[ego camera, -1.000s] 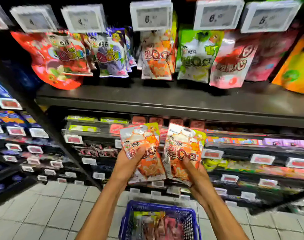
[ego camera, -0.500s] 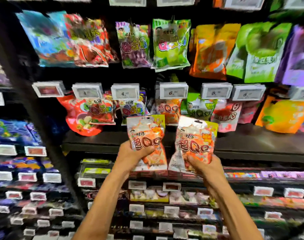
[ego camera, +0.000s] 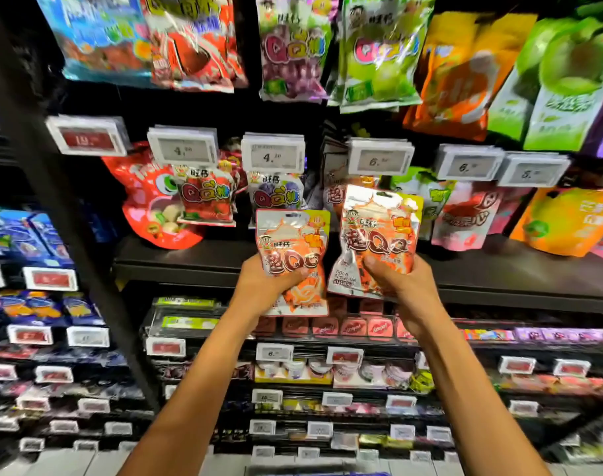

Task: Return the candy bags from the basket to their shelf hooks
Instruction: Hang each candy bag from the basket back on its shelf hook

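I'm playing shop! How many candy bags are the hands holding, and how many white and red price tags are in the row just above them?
Held orange candy bags: 2, one in the left hand, one in the right hand
Row's white price tags: 5
Row's red price tags: 1
Total: 8
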Tool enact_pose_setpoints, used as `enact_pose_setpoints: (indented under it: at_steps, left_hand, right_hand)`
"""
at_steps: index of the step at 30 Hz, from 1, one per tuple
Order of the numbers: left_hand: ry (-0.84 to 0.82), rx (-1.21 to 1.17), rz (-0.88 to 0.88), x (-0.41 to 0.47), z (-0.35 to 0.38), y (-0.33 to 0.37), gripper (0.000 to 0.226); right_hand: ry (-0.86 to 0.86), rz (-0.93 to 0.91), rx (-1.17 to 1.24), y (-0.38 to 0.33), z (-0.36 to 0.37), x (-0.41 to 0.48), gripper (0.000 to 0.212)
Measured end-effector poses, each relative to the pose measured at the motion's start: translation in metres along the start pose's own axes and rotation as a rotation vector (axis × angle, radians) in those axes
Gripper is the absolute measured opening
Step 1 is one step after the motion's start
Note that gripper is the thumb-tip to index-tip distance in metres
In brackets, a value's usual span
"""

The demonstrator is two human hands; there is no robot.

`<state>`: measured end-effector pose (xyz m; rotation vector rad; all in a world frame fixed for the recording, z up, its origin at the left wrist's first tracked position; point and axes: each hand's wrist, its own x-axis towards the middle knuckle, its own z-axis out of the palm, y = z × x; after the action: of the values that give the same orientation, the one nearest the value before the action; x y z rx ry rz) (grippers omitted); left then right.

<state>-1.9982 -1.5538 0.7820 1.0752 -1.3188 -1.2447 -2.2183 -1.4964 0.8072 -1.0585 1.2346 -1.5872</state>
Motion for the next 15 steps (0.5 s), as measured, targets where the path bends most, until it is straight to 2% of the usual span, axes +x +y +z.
enact_pose_setpoints:
  at_steps: [10, 15]
  left_hand:
    - [-0.029, -0.031, 0.151, 0.033, 0.021, -0.026, 0.029]
    - [-0.046, -0.004, 0.217, 0.043, 0.032, -0.033, 0.025]
  right_hand:
    - [-0.054, -0.089, -0.003, 0.021, -0.005, 0.025, 0.059]
    - [-0.082, -0.164, 0.004, 0.019, 0.0, 0.05, 0.045]
